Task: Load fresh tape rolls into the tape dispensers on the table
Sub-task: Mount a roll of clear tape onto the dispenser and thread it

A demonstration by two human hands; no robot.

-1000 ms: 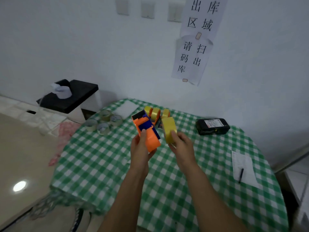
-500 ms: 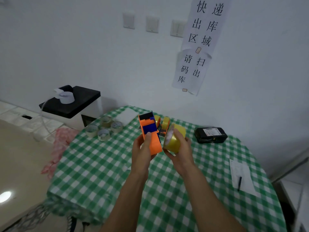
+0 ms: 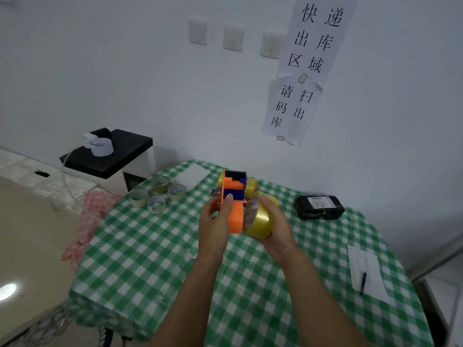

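Tape roll point(image 3: 258, 219) beside dispenser point(image 3: 235, 213), above table point(image 3: 150, 246)

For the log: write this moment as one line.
left hand grips orange dispenser | right hand holds yellow tape roll | roll not yet loaded

So the yellow tape roll point(image 3: 259, 221) sits against the right side of the orange plastic tape dispenser point(image 3: 234, 214), both above the green-checked table point(image 3: 150, 246). The black wrapped parcel point(image 3: 319, 207) lies further right.

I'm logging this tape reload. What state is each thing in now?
Orange plastic tape dispenser: held off the table by left hand.
Yellow tape roll: gripped by right hand, not yet loaded.
Four pale tape rolls: lying flat on checked tablecloth.
Black pen: lying on white paper.
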